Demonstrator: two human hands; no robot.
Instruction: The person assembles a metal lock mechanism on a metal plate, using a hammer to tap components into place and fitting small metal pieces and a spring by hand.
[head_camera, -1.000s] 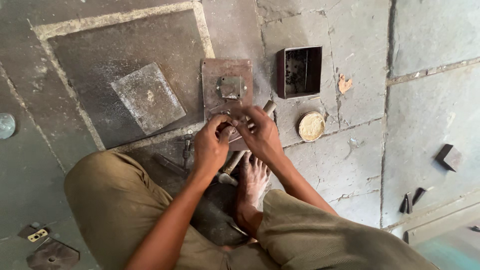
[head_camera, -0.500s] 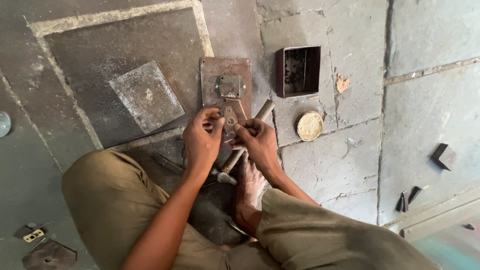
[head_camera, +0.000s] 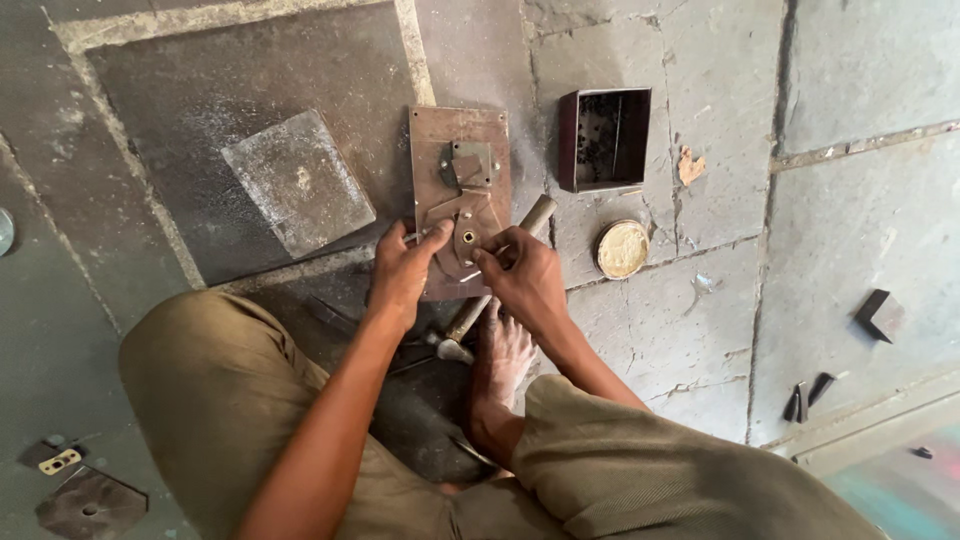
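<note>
The left hand (head_camera: 405, 268) and right hand (head_camera: 525, 278) both pinch a small brown metal piece (head_camera: 466, 232) on a rusty metal plate (head_camera: 460, 160) lying on the stone floor (head_camera: 700, 330). A hammer (head_camera: 495, 282) lies under the right hand; an open metal box (head_camera: 604, 139) stands nearby.

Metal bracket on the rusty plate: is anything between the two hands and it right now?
Nothing visible. The left hand and right hand both have fingertips at the lower end of the metal bracket, which lies on the rusty plate. The hammer lies under the right hand, beside the bracket and not across it.
</note>
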